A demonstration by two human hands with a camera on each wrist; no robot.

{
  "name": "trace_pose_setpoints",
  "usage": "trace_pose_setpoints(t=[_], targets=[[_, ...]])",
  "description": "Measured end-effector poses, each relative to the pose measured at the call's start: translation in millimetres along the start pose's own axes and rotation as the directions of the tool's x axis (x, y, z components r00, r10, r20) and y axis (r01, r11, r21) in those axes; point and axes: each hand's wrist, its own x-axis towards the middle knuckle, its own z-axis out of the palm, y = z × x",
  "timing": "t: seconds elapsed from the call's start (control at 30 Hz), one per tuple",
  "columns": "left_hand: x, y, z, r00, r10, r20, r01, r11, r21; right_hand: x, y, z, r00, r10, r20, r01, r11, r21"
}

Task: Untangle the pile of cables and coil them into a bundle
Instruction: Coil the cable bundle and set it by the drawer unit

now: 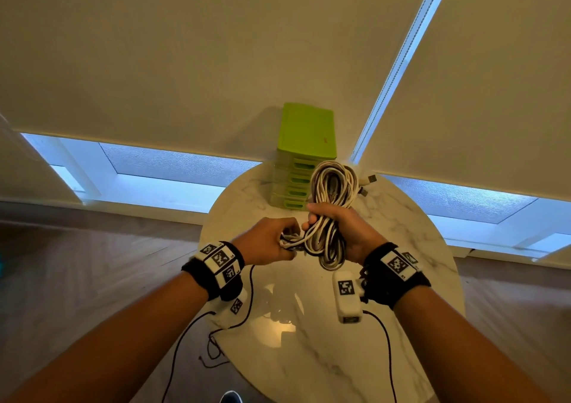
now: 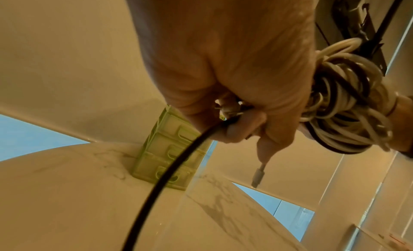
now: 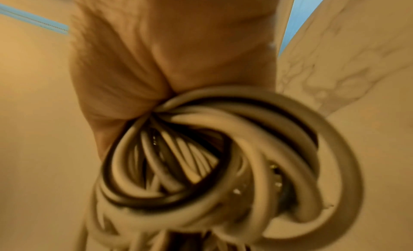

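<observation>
1. Basically coiled: white-and-black cable bundle (image 1: 330, 214), off the marble table (image 1: 401, 325), clenched in right hand (image 1: 349, 232).
2. Left hand (image 1: 265, 240) pinching loose ends (image 1: 289, 240).
3. Could spring apart if either grip slackens, probably.

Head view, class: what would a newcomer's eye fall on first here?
The coil of white and dark cables, gripped at its middle by the right hand above the round marble table. The left hand pinches its loose ends. Behind stands a bright green drawer unit.
</observation>
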Motion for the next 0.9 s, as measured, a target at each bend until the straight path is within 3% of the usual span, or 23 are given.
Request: trace_pose_setpoints(t=[0.13, 0.23, 0.33, 0.43, 0.57, 0.67, 0.8, 0.9], targets=[[-3.5, -5.2, 0.5, 0.989, -0.143, -0.033, 0.143, 0.990, -0.002, -2.8, -0.2, -0.2, 0.999, -0.041, -0.022, 0.041, 0.999, -0.011], [-8.5, -14.7, -7.4, 0.954, -0.271, 0.125, 0.268, 0.963, 0.038, -7.2, -1.5, -0.5, 0.990, -0.120, -0.077, 0.116, 0.992, -0.057], [-16.4, -22.9, -19.7, 0.938, -0.273, 0.214, 0.284, 0.959, -0.022, -11.9, -3.0, -5.7, 0.962, -0.216, -0.168, 0.185, 0.965, -0.184], [-26.1, -24.8, -29.2, 0.945, -0.257, 0.204, 0.300, 0.929, -0.218, -15.8, -4.0, -15.6, 0.944, -0.244, -0.224, 0.189, 0.952, -0.241], [-24.7, -18.1, -27.7, 0.975, -0.213, 0.066, 0.223, 0.915, -0.337, -18.3, 3.3, -23.6, 0.944, -0.233, -0.235, 0.117, 0.899, -0.422], [-11.5, -2.0, -19.2, 0.984, -0.169, -0.059, 0.138, 0.926, -0.351, -14.5, 18.1, -21.9, 0.954, -0.212, -0.211, 0.039, 0.789, -0.614], [4.7, 14.8, -12.3, 0.978, -0.174, -0.115, 0.131, 0.942, -0.309, -15.0, 24.4, -10.3, 0.992, -0.103, -0.068, 0.042, 0.803, -0.595], [6.6, 24.3, -13.9, 0.944, -0.249, -0.217, 0.211, 0.960, -0.183, -18.3, 23.8, -10.9, 0.998, -0.065, -0.018, 0.044, 0.826, -0.561]])
